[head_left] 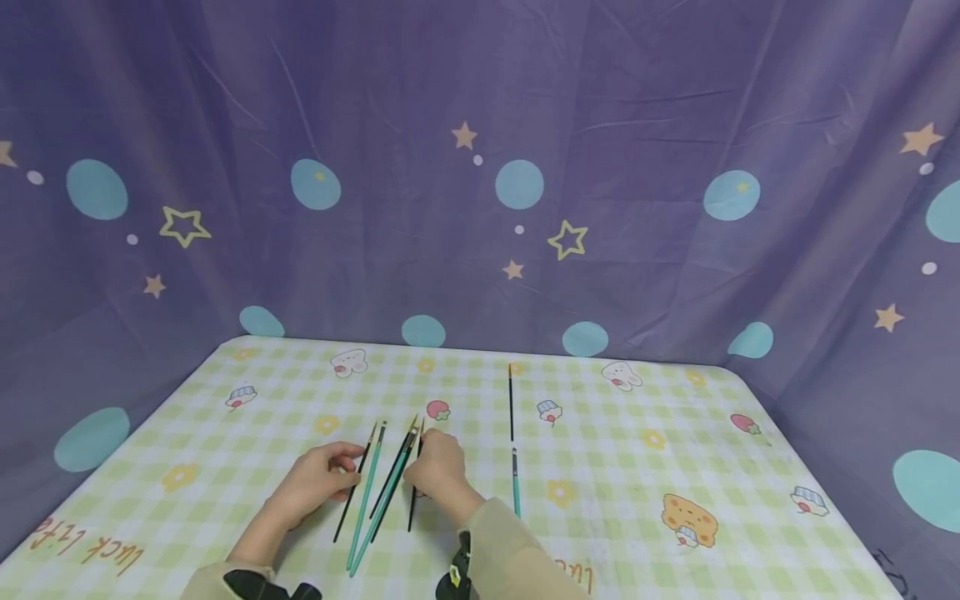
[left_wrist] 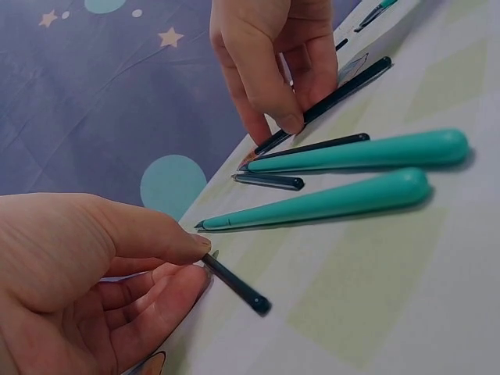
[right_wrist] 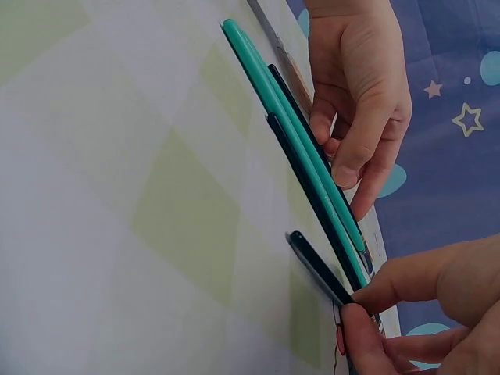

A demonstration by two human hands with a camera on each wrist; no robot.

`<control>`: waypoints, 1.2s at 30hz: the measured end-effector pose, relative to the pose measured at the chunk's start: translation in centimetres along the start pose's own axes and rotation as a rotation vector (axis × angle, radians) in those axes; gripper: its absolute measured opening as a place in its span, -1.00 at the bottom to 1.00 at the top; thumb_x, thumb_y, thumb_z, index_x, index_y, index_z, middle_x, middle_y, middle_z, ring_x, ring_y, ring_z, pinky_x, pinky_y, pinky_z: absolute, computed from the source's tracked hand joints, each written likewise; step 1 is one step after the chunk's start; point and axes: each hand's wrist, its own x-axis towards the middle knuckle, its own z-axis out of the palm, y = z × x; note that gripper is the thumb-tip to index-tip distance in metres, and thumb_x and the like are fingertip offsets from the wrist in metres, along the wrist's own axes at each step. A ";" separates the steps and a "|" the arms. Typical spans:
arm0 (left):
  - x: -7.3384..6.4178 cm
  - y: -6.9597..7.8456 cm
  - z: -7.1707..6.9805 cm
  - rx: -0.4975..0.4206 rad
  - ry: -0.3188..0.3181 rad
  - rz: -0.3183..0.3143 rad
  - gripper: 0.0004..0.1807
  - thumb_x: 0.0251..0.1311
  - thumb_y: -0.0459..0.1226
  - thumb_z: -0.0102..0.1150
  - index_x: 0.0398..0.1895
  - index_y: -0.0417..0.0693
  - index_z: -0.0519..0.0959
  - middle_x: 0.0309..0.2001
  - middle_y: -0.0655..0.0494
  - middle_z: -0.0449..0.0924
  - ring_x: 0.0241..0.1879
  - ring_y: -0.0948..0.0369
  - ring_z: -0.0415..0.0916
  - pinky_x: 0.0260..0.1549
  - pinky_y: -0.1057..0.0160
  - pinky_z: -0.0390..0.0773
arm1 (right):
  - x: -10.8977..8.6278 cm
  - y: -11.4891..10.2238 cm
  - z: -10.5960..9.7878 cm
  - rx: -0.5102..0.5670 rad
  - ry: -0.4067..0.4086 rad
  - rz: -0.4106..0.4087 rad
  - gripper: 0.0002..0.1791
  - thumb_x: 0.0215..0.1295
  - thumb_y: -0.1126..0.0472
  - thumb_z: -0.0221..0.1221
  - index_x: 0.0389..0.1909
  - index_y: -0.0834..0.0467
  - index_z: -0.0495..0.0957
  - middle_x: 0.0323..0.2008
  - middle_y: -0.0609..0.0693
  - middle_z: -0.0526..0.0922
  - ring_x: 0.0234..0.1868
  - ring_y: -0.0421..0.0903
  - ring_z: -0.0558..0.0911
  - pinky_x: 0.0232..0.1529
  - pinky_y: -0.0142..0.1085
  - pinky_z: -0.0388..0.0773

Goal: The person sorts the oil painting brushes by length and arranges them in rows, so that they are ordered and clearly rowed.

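Several slim paintbrushes lie in a loose bunch on the table, bristles pointing away. My left hand pinches a black paintbrush between thumb and forefinger at the bunch's left edge. Just right of it lies a teal paintbrush. On the other side, my right hand pinches another black paintbrush with thumb and forefinger. Between the hands, a second teal paintbrush lies close against more black ones. My right fingers hide part of the brush they hold.
Apart from the bunch, a black paintbrush and a teal-handled paintbrush lie end to end to the right. A green checked cloth with printed cartoons covers the table. Behind it hangs a purple curtain with stars and dots.
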 end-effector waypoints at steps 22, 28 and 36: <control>0.3 -0.3 0.0 -0.015 0.000 -0.012 -0.56 0.01 -0.43 0.18 0.04 -0.26 0.47 -0.35 0.00 0.45 -0.49 0.19 0.46 -0.55 0.26 0.58 | 0.8 1.4 -2.4 0.201 -0.012 0.021 -0.50 -0.14 0.32 0.28 -0.05 0.28 0.51 -0.67 -0.05 0.59 -0.74 -0.20 0.53 -0.59 -0.40 0.48; 0.3 -0.1 0.0 -0.008 0.000 -0.011 -0.56 0.00 -0.43 0.18 0.04 -0.26 0.47 -0.35 0.00 0.46 -0.48 0.19 0.46 -0.55 0.26 0.58 | 2.0 2.5 -3.4 0.259 -0.011 0.045 -0.56 -0.13 0.35 0.28 -0.11 0.29 0.50 -0.58 -0.01 0.62 -0.70 -0.18 0.58 -0.62 -0.42 0.53; 0.2 0.0 0.0 -0.003 0.008 -0.021 -0.56 0.00 -0.43 0.18 0.04 -0.26 0.47 -0.35 0.00 0.46 -0.50 0.19 0.45 -0.56 0.27 0.57 | 3.6 3.8 -5.3 0.341 -0.007 0.075 -0.54 -0.13 0.38 0.24 -0.07 0.26 0.49 -0.56 0.05 0.63 -0.68 -0.13 0.59 -0.60 -0.37 0.57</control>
